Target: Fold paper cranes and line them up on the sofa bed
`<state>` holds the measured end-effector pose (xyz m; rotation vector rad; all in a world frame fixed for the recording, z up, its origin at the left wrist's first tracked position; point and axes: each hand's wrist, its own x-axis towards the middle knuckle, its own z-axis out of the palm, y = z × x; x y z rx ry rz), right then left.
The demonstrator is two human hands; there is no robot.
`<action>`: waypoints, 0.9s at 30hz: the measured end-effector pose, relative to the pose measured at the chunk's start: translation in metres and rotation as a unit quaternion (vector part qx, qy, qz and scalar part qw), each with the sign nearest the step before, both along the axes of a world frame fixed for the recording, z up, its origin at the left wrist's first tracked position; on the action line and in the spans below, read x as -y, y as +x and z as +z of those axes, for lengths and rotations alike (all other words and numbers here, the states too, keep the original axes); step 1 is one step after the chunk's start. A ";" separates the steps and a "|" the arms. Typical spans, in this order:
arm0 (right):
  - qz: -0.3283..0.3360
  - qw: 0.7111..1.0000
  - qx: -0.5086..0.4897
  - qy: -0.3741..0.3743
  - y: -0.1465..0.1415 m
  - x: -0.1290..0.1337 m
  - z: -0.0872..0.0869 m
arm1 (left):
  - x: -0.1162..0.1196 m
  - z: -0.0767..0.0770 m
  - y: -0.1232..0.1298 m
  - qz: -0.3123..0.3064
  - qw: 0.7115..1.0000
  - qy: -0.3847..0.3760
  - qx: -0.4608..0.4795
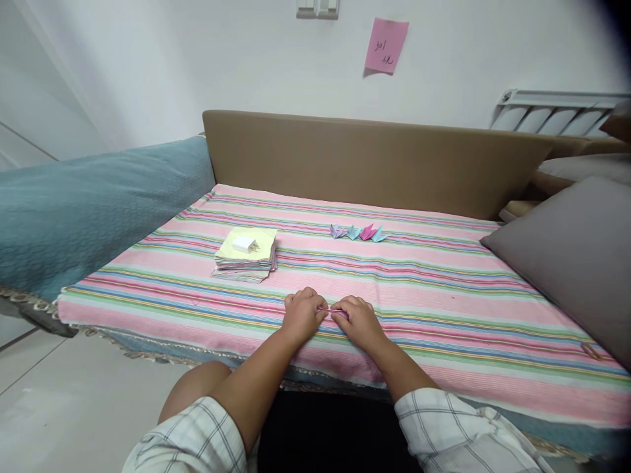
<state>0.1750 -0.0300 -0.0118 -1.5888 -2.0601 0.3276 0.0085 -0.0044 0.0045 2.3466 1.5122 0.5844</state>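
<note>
Near the front of the striped cloth, my left hand (pixel 304 313) and my right hand (pixel 355 318) face each other with fingers closed. Between their fingertips is a narrow piece of pink paper (pixel 331 311), pinched from both sides and mostly covered by the fingers. Beyond my left hand sits a stack of square papers (pixel 245 264), yellow on top, with a white plug adapter (pixel 244 244) lying on it. Several small folded paper figures (pixel 367 232) in lilac, turquoise and pink stand in a row behind my right hand.
The striped cloth (pixel 444 269) covers a sofa seat with a brown backrest (pixel 365 161). A teal-covered armrest (pixel 108 197) is at the left, a grey cushion (pixel 576 256) at the right. A brown loop (pixel 590 351) lies near the cushion. A pink note (pixel 386 46) hangs on the wall.
</note>
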 end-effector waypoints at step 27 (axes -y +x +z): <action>0.083 0.991 0.052 0.093 0.011 -0.001 -0.009 | -0.009 0.002 -0.019 -0.143 0.981 0.071 -0.114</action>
